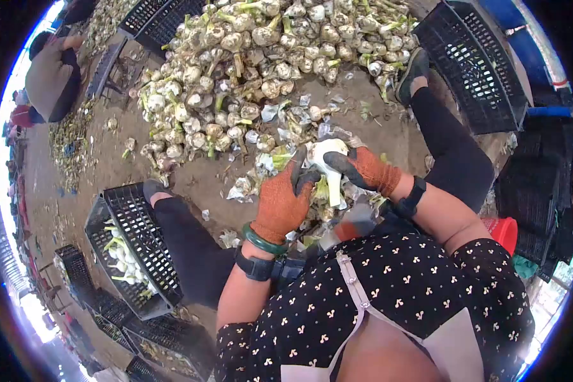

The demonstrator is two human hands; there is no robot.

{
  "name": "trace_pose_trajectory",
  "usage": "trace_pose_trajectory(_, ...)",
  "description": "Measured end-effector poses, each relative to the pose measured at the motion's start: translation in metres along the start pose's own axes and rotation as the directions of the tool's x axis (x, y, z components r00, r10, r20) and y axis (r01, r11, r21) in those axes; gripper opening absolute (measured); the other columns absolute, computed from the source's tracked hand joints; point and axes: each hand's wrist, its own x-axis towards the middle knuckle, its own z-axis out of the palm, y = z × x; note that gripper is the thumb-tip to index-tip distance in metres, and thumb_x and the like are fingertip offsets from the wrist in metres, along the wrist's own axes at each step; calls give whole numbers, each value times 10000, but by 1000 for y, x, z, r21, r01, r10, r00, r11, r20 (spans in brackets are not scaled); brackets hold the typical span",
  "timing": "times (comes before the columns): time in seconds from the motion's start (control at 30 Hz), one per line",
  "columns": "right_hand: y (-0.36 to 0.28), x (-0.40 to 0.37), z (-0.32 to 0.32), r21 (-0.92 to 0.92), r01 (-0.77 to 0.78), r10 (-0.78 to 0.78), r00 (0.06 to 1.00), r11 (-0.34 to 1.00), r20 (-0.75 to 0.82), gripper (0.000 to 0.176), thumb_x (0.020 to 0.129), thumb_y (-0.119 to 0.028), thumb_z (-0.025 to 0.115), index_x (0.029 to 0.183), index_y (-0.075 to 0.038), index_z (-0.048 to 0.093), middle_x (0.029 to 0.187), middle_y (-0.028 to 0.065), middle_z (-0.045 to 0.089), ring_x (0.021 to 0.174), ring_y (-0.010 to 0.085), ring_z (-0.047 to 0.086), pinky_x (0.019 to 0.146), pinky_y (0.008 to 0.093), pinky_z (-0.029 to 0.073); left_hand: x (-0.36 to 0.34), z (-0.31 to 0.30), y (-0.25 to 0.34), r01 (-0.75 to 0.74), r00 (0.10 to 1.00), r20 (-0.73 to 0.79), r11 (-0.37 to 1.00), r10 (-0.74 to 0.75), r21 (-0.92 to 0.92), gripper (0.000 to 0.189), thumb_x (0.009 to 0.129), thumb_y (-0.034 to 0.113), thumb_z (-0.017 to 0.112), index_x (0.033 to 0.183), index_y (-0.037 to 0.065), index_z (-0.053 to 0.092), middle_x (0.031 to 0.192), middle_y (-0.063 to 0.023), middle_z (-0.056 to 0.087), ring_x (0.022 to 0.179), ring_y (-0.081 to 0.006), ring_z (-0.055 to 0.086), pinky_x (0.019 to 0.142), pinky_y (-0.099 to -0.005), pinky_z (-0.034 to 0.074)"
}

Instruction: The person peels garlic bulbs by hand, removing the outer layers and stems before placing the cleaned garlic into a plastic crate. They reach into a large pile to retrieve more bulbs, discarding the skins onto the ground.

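Observation:
Both my hands wear orange gloves with dark fingers. Between them is a white, peeled garlic bulb (328, 155), its pale green stem pointing down toward my body. My right hand (363, 169) grips the bulb from the right, thumb across its side. At the bulb's left is my left hand (286, 197), fingers bent and touching it, some of them hidden. Loose papery skins (240, 190) and cut green stems lie on the ground around and beneath my hands. Just beyond them spreads a large heap of unpeeled, soil-stained garlic (235, 76).
A black crate (143, 235) holding white garlic stands by my left leg. Another black crate (474, 70) is at the upper right, and one more (162, 22) behind the heap. A red bucket (503, 232) sits right. A person (54, 76) crouches at the upper left.

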Motion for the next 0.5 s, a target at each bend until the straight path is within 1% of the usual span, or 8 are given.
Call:
trace_pose_trajectory(0.07, 5, -1, -3, -89, 62, -59, 997, 994, 42, 346, 842, -164, 462, 1186, -132, 454, 1112, 123, 531, 952, 276, 541, 862, 359, 424, 1, 2, -4, -89, 995, -19, 978, 94, 190, 475, 737, 177, 564, 1186, 61, 456, 806, -207, 591, 733, -365, 567, 652, -440, 440)
trace_pose_trajectory(0.2, 14, 1, -6, -347, 220, -177, 973, 912, 151, 322, 844, -220, 483, 1144, -102, 489, 1033, 135, 561, 934, 256, 541, 852, 357, 421, 1, 7, -3, -30, 1000, 16, 942, 27, 335, 420, 736, 176, 565, 1132, 57, 490, 822, -196, 589, 745, -348, 570, 648, -432, 448)
trace_pose_trajectory(0.23, 10, 0, -6, -345, 214, -171, 974, 914, 151, 322, 844, -220, 483, 1144, -102, 489, 1033, 135, 561, 934, 256, 541, 852, 357, 421, 2, 7, 1, -31, 999, 23, 920, 24, 390, 380, 735, 163, 554, 1097, 60, 504, 815, -185, 587, 743, -343, 571, 647, -426, 452)
trace_pose_trajectory(0.27, 4, -1, -7, -176, -1, 24, 992, 984, 126, 308, 851, -250, 482, 1109, -85, 513, 1017, 133, 566, 917, 241, 544, 836, 351, 423, 1, 8, 4, -30, 999, 29, 896, 19, 444, 341, 733, 151, 543, 1062, 63, 518, 809, -174, 586, 741, -337, 572, 645, -420, 456)
trace_pose_trajectory(0.3, -7, 2, -7, -2, -219, 217, 966, 976, 138, 307, 858, -280, 480, 1074, -69, 537, 1000, 132, 572, 900, 226, 547, 820, 345, 425, 0, 9, 4, -26, 999, 29, 897, 14, 441, 341, 733, 151, 543, 1062, 63, 518, 809, -174, 586, 741, -337, 572, 645, -420, 456)
trace_pose_trajectory(0.33, -15, 4, -7, 69, -245, 235, 964, 967, 121, 346, 858, -334, 486, 1022, -39, 562, 972, 125, 580, 874, 192, 542, 791, 323, 423, -1, 10, 3, -51, 999, 17, 882, 49, 468, 298, 731, 139, 527, 1018, 61, 523, 798, -162, 582, 731, -332, 573, 637, -415, 460)
trace_pose_trajectory(0.4, -13, 2, -9, 105, -269, 252, 956, 957, 149, 345, 853, -325, 499, 1024, -31, 558, 964, 116, 581, 865, 176, 538, 784, 315, 425, -3, 12, 3, -91, 994, -7, 850, 110, 519, 208, 721, 111, 492, 922, 70, 527, 766, -129, 573, 716, -321, 574, 612, -405, 465)
trace_pose_trajectory(0.5, -24, 4, -11, 166, -333, 288, 925, 928, 249, 344, 852, -309, 509, 1040, -23, 547, 951, 90, 584, 860, 135, 525, 775, 292, 425, -1, 6, 1, -84, 995, 0, 858, 97, 506, 166, 720, 107, 493, 881, 83, 523, 761, -121, 569, 704, -320, 572, 603, -408, 465)
